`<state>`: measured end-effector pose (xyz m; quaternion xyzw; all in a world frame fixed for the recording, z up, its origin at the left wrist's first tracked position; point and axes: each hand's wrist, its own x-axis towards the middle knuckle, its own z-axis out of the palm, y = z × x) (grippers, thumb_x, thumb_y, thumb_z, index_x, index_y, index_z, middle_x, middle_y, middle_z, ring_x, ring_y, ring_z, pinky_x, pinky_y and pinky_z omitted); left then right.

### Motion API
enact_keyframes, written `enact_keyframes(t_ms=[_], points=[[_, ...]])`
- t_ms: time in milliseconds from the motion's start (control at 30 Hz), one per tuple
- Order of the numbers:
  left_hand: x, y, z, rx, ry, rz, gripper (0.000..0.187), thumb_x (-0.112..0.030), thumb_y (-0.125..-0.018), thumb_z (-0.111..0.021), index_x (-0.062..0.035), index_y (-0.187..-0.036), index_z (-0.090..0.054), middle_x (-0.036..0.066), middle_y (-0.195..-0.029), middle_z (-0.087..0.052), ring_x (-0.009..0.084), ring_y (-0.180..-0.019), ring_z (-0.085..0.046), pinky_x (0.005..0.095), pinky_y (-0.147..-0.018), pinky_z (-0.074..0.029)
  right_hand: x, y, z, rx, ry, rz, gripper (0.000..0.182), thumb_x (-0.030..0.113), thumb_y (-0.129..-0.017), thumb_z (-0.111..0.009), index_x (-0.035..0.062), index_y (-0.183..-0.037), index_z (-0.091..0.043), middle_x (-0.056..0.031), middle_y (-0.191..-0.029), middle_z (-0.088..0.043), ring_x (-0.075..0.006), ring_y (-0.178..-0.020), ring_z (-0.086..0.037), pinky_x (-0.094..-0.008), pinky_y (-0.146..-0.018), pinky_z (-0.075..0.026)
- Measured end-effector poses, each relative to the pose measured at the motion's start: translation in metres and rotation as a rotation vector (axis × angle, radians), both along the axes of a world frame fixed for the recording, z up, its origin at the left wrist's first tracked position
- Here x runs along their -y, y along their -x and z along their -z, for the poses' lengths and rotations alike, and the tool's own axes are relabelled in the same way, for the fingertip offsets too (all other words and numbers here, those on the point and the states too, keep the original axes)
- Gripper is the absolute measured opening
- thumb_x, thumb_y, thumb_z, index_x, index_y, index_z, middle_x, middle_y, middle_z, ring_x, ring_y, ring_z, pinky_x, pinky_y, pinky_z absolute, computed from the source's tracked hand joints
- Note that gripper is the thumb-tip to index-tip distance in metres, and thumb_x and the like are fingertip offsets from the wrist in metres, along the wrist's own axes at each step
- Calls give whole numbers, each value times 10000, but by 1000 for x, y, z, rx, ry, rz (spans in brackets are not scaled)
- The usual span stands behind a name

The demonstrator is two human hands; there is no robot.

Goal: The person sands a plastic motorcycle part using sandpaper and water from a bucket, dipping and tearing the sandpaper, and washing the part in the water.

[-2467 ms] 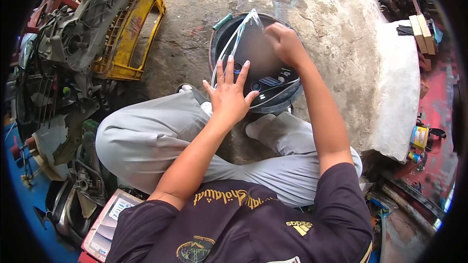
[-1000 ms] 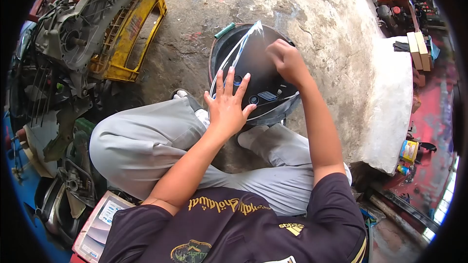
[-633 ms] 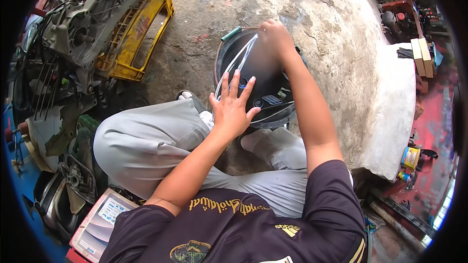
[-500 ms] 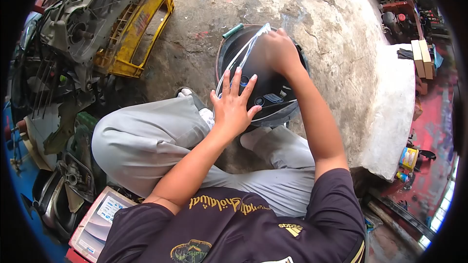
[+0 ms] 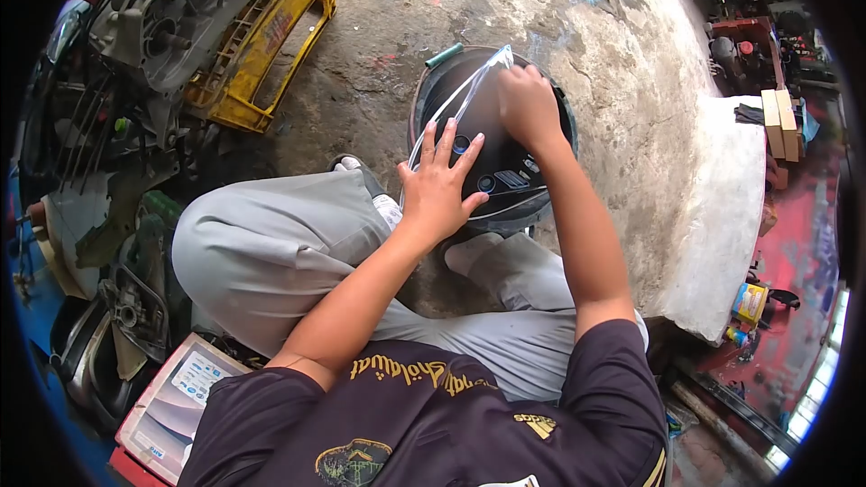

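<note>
A dark, glossy panel point(image 5: 492, 122) with a pale edge and several stickers lies across a black bucket point(image 5: 561, 108), which has a green grip point(image 5: 444, 56) on its handle. My left hand point(image 5: 437, 185) rests on the panel's near left part, fingers spread. Over the far right part of the panel is my right hand point(image 5: 529, 108), its fingers curled closed against or just above the surface. Whatever those fingers may hold is hidden from view.
A yellow plastic crate point(image 5: 262, 54) stands at the upper left beside a grey metal engine casing point(image 5: 167, 45). A printed box point(image 5: 180, 397) sits at lower left. To the right is a pale concrete ledge point(image 5: 713, 216) with wooden blocks point(image 5: 780, 124) at its far end.
My right hand has moved slightly toward me over the panel. My left hand keeps its place on the panel, while the whole view has shifted a little.
</note>
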<state>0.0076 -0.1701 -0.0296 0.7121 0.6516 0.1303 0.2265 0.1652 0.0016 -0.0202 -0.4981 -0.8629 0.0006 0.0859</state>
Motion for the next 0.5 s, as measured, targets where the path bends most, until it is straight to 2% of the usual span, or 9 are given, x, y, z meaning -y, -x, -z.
enact_keyframes(t_ms=[100, 167, 200, 267, 367, 500], points=[[0, 0, -4, 15, 10, 6, 999, -552, -826, -837, -373, -1670, -333, 125, -1766, -228, 379, -1639, -130, 740, -1017, -421, 38, -8, -23, 61, 67, -63, 87, 169, -938, -704, 87, -945, -732, -80, -976, -714, -309, -1003, -655, -465, -848, -511], [0, 2, -7, 28, 31, 9, 1093, -508, -799, -876, -279, -1692, -290, 117, -1767, -222, 363, -1644, -124, 728, -1034, -421, 52, -15, -28, -2, 162, -119, 96, 188, -950, -690, 101, -942, -730, -65, -950, -701, -300, -967, -647, -464, -817, -491], [-1, 2, -7, 30, 30, 5, 1093, -508, -799, -876, -279, -1692, -290, 117, -1767, -222, 363, -1644, -124, 728, -1034, -421, 50, -15, -29, 1, 162, -122, 96, 188, -950, -690, 101, -942, -730, -65, -950, -701, -300, -967, -647, -464, -817, -491], [-2, 3, -5, 61, 62, -26, 1179, -460, -761, -917, -166, -1693, -259, 90, -1768, -220, 331, -1648, -124, 718, -1067, -406, 43, -14, -27, -33, 138, -80, 120, 216, -965, -681, 110, -939, -731, -55, -971, -708, -296, -976, -651, -477, -827, -495], [-4, 5, -8, 62, 93, -7, 1216, -431, -726, -944, -110, -1682, -262, 63, -1766, -236, 307, -1648, -137, 707, -1100, -389, 1, -5, 3, -3, 45, 51, 125, 235, -974, -685, 125, -967, -744, -58, -1005, -713, -298, -1028, -662, -486, -875, -514], [-4, 6, -6, 61, 65, -15, 1216, -442, -718, -945, -126, -1680, -272, 54, -1762, -249, 302, -1645, -154, 693, -1122, -379, -43, 19, 16, -17, 47, 207, 155, 262, -984, -686, 134, -1034, -757, -76, -1109, -709, -312, -1127, -663, -503, -954, -528]])
